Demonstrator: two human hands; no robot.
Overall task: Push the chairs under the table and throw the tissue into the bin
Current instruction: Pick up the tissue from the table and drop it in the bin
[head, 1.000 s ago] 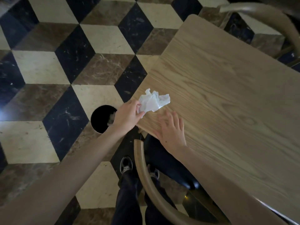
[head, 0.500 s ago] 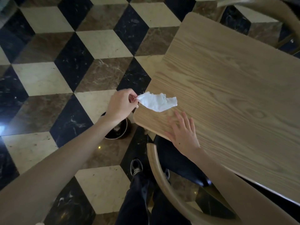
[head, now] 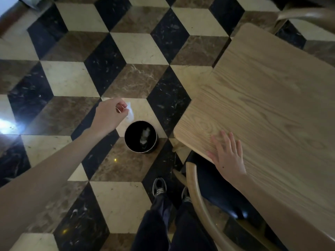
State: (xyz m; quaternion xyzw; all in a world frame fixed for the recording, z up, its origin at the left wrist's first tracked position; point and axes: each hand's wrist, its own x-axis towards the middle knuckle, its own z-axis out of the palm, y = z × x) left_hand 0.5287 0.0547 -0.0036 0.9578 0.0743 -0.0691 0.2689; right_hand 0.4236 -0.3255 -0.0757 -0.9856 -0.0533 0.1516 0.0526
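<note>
My left hand (head: 108,115) pinches a crumpled white tissue (head: 130,113), which hangs from the fingertips just above and to the left of a round black bin (head: 140,137) on the floor. White paper lies inside the bin. My right hand (head: 227,155) rests flat with spread fingers on the near corner of the light wooden table (head: 268,98). A wooden chair (head: 197,192) with a curved back and dark seat sits tucked under the table's near edge, below my right hand.
The floor is cube-patterned marble in black, cream and brown. My legs and dark shoes (head: 159,187) stand just left of the chair. A second chair's curved backrest (head: 306,15) shows beyond the table's far corner. A bright glare (head: 7,125) is at left.
My left hand lifted the tissue off the table corner and carried it left, over the floor beside the bin. The right hand stayed flat on the table. The view shifted left.
</note>
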